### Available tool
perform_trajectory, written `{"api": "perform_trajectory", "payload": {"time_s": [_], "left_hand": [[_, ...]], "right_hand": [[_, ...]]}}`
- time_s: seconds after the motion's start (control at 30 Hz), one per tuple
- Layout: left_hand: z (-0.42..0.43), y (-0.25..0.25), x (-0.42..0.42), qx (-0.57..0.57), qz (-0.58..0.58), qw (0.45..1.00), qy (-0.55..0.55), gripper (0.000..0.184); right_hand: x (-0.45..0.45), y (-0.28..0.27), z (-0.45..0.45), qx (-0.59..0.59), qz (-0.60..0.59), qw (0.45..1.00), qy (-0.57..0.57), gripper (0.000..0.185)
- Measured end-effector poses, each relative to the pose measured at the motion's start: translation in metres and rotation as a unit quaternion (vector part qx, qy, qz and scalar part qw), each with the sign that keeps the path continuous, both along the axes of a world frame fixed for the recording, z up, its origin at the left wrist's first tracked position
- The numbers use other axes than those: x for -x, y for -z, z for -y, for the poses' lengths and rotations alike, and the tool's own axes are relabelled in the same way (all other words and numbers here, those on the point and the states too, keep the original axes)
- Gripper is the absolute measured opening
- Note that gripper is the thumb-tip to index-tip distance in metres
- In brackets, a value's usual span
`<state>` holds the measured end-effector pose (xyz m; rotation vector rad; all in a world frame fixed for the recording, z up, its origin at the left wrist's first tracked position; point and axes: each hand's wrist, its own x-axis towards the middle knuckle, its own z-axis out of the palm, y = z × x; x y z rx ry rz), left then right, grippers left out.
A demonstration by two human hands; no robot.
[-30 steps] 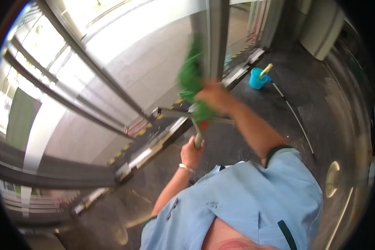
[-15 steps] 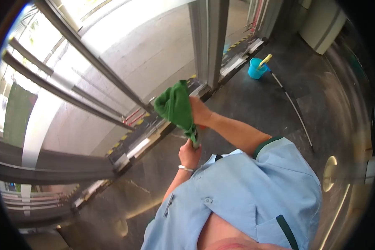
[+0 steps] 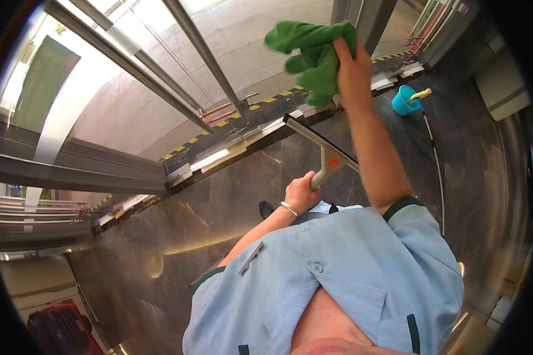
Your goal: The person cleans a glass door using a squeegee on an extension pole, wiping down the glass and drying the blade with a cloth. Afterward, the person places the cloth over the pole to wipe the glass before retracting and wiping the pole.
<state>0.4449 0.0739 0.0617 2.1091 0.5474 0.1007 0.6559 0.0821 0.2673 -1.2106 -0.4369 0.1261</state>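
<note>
My left hand (image 3: 302,194), with a silver bangle at the wrist, is closed around the pale handle of a window squeegee (image 3: 325,164). The squeegee's dark blade slants from upper left to lower right, and my right forearm hides its far end. Higher up, my right hand (image 3: 355,71) grips a bunched green cloth (image 3: 315,56), whose loose folds hang out to the left. Cloth and squeegee are apart. Behind the cloth are the glass and a grey metal door frame (image 3: 380,26).
A turquoise bucket (image 3: 404,100) with a yellow fuzzy piece at its rim stands on the dark floor (image 3: 219,207), beside a long pole (image 3: 435,157). Metal bars (image 3: 207,59) and yellow-black striped tape (image 3: 269,99) run along the glass. A dark red item (image 3: 65,328) lies lower left.
My right hand has lifted the green cloth up and to the right, off the squeegee, whose head is now uncovered. My left hand has shifted right, still on the handle. The view has turned.
</note>
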Motion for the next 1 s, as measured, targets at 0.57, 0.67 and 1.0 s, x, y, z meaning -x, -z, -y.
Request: {"api": "perform_trajectory", "payload": {"time_s": [0.57,0.67,1.0], "left_hand": [[-0.091,-0.068,0.03,-0.191,0.022,0.964,-0.181,0.018],[-0.128,-0.068,0.027,-0.184,0.036,0.962,-0.199,0.021],[-0.1,-0.043,-0.019,0.211,-0.01,0.972,0.103,0.031]], "right_hand": [[-0.035,0.251,0.194,0.61,0.304,0.693,-0.234,0.033],[-0.021,0.258,0.223,0.628,0.032,0.74,-0.239,0.033],[0.085,0.131,0.122,0.263,-0.156,0.841,-0.446,0.04]]}}
